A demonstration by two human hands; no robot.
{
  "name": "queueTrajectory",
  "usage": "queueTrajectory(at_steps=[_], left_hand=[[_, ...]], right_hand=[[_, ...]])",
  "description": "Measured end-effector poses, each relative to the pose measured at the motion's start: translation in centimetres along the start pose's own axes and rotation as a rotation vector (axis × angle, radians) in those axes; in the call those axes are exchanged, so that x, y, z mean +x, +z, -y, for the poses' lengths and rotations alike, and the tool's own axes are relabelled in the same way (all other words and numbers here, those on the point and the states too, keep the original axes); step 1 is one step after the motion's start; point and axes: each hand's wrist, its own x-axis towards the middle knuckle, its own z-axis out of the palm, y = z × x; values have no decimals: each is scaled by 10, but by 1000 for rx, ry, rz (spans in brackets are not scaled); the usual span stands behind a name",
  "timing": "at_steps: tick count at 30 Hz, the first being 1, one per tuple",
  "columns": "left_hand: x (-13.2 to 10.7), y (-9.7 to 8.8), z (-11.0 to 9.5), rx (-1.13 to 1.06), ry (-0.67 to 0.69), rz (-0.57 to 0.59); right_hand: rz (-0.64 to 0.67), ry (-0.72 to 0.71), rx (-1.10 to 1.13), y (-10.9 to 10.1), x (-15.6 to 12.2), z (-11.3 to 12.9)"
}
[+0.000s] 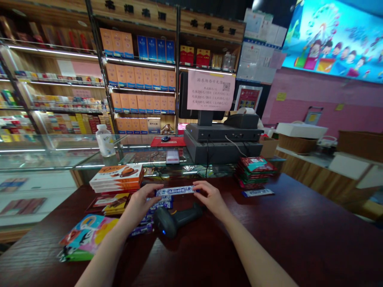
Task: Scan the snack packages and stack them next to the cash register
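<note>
My left hand (143, 200) and my right hand (210, 197) pinch the two ends of a blue-and-white wrapped snack bar (175, 191), holding it flat just above the dark wooden counter (287, 223). Below it lies a black handheld barcode scanner (175, 220), not touching my hands. More blue wrapped bars (160, 205) are heaped under my left wrist. To the left stand a stack of orange chocolate boxes (116, 178) and colourful flat packets (86, 237). A pile of red-and-green packets (254, 172) sits to the right.
A glass display case (60, 153) runs behind the counter, with a phone (172, 156), a water bottle (105, 140) and a mouse on a red mat (167, 141) on top. A cash register (223, 137) stands behind my right hand. Shelves of boxed goods (140, 79) fill the back wall.
</note>
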Motion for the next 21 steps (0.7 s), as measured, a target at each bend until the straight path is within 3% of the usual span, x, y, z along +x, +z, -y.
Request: queueTrajectory(at_steps=[8,21], left_hand=[[4,7,5,186,194,-16],[18,11,-47,521,146,52]], right_hand=[[26,-121,-315,-5,0,7],[36,-122,-602,-31,-1,18]])
